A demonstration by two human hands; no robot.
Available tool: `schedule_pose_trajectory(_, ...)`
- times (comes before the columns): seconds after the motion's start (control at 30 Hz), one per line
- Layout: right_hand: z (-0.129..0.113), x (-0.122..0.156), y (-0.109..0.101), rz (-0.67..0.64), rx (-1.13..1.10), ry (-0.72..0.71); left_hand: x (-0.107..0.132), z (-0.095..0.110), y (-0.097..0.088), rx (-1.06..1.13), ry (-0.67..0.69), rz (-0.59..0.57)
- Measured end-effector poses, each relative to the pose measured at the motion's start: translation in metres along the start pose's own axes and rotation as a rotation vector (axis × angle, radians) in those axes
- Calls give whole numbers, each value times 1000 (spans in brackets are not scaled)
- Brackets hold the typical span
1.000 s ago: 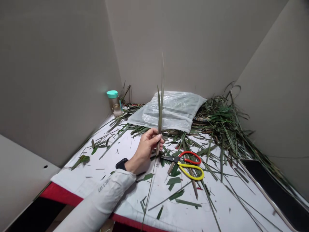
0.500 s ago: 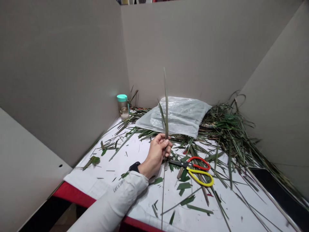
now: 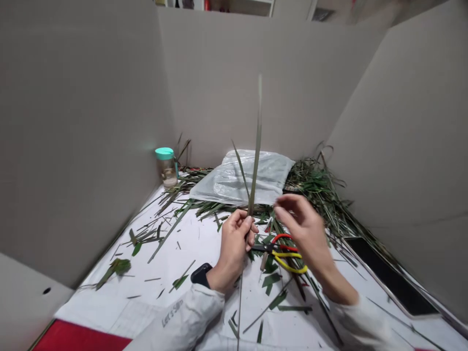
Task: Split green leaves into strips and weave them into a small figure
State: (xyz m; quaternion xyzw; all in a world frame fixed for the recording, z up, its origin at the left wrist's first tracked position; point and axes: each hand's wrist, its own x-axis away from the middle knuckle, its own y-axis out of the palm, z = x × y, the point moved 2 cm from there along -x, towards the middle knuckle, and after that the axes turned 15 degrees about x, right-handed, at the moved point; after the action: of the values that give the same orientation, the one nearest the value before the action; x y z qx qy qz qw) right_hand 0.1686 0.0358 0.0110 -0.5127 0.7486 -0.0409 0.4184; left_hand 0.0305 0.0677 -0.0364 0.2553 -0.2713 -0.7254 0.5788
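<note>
Upright leaf blades [image 3: 257,163], long, narrow and green, rise from the pinch of my left hand [image 3: 236,239]. One blade stands tall and a shorter one splits off to the left; a thin stem hangs below the fist. My right hand [image 3: 305,234] is a little to the right, thumb and fingers curved and apart, with nothing seen between them. Under it lie scissors [image 3: 290,258] with red and yellow handles, partly covered by that hand, their blades pointing toward my left hand.
A translucent plastic bag [image 3: 223,180] lies over heaped leaf strips [image 3: 314,185] at the back. To the left stands a jar with a turquoise lid [image 3: 166,165]. A dark tablet-like slab [image 3: 393,275] rests at right. Cut leaf pieces [image 3: 270,280] litter the white sheet; grey partitions enclose it.
My right hand has come into view from the right, over the scissors. My left hand still holds the leaf blades, which now spread slightly wider. The camera view has turned a little right.
</note>
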Motion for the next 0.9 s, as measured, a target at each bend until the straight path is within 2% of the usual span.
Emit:
schedule_pose_trajectory(0.1, 7, 5, 16, -89, -44, 71, 5, 1, 4, -90, 16, -27)
schedule_pose_trajectory(0.2, 11, 9, 23, -98, -63, 82, 9, -1, 6, -170, 38, -55)
schedule_pose_trajectory(0.4, 25, 16, 16, -103, -87, 136, 12, -11, 9, -315, 93, -71)
schedule_pose_trajectory(0.67, 40, 26, 15, -34, -116, 253, 14, -28, 13, -479, 72, -57)
schedule_pose_trajectory(0.9, 44, 31, 15, 31, -114, 226, 16, -32, 14, -553, 86, -54)
